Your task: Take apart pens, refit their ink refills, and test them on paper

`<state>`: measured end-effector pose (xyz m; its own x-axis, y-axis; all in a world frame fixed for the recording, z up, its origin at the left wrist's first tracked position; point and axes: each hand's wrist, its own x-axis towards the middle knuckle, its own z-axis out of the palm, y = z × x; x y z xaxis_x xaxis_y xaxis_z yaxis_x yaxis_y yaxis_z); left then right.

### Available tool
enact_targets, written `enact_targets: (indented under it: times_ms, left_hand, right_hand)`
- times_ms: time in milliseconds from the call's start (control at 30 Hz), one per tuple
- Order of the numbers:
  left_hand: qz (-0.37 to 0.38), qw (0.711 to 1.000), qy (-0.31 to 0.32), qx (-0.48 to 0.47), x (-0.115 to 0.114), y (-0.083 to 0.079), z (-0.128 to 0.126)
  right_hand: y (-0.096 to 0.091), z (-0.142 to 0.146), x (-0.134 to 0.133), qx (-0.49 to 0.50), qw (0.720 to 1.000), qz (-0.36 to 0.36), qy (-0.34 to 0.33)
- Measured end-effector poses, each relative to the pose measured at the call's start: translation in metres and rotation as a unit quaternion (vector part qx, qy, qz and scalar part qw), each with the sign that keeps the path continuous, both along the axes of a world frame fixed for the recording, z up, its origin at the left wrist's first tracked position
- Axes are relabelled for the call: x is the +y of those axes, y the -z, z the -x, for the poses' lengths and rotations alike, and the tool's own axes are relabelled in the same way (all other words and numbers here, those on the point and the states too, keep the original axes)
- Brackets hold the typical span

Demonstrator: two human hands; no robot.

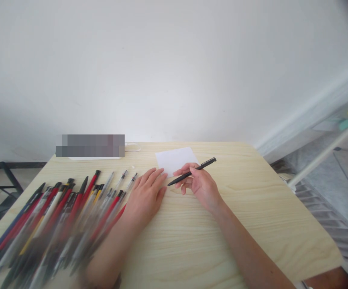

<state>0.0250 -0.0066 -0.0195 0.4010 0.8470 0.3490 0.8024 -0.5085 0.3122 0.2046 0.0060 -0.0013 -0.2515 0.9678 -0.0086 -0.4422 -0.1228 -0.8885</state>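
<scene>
A black pen (pixel 202 165) is held in my right hand (pixel 202 182), its pointed tip angled down to the left. The tip is just in front of a white sheet of paper (pixel 175 157). My left hand (pixel 148 188) lies flat, fingers stretched out, with its fingertips at the paper's left corner. Left of that hand, many pens (pixel 71 200) in red, black, white, yellow and clear plastic lie in a spread pile. The nearer part of the pile is blurred, and my left forearm covers some of it.
All this lies on a pale wood-grain table (pixel 252 208) against a white wall (pixel 174 72). A pixelated block (pixel 90 145) hides something at the back left, beside a thin white loop (pixel 133 147). A black metal frame (pixel 9 178) stands left; a pale bar (pixel 321 156) slants on the right.
</scene>
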Motion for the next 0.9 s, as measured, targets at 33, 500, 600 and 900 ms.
enact_targets:
  times_ms: [33,500,600,900]
  left_hand:
    - [-0.002,1.0,-0.002,0.012,-0.0005,-0.0001,-0.0009]
    - [-0.018,0.999,-0.013,0.029,-0.0012,-0.0019,-0.0005]
    - [-0.018,0.999,-0.01,0.028,-0.0009,-0.0015,-0.0003]
    - [-0.019,0.999,-0.007,0.029,-0.0002,-0.0018,0.0]
  right_hand:
    - [-0.0001,-0.0002,0.0004,-0.004,1.0,-0.001,0.005]
    - [-0.0034,-0.0035,0.0025,0.014,0.996,-0.047,0.081]
    - [-0.0038,-0.0022,0.0018,0.041,0.996,-0.046,0.067]
    - [-0.0035,0.001,-0.003,0.091,0.995,-0.042,0.018]
